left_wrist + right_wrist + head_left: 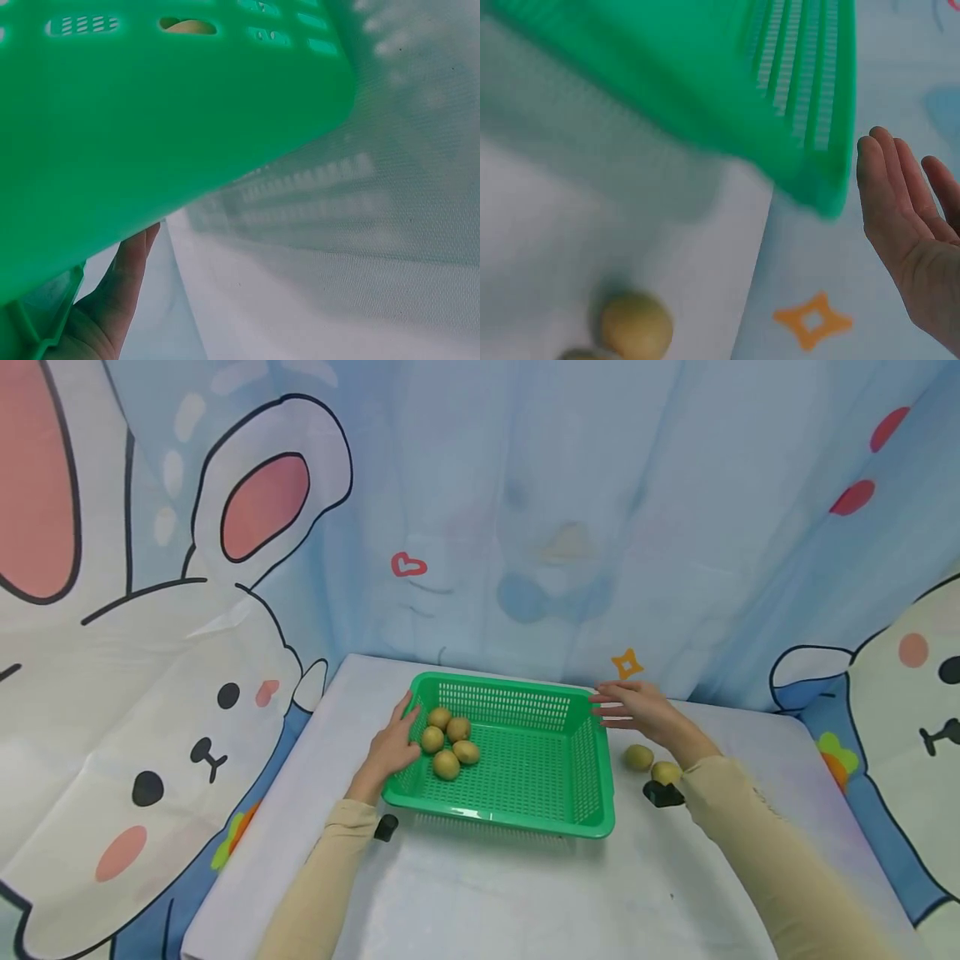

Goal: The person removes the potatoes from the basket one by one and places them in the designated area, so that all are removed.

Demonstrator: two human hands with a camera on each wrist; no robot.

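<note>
A green plastic basket (525, 768) with slotted walls is over the white table, its base seemingly raised, with a shadow below. Several round, yellow-brown potatoes (446, 765) lie together at its left end. My left hand (390, 747) grips the basket's left rim, the thumb over the edge; in the left wrist view that hand (112, 300) is partly hidden behind the basket wall. By the back right corner, my right hand (641, 710) has its fingers straight. The right wrist view shows this hand (907, 217) beside the corner with a small gap.
On the table right of the basket lie two more potatoes (638, 757), one near the right wrist. The white table (525, 902) extends toward me. A blue curtain (465, 527) with cartoon prints hangs behind the table's back edge.
</note>
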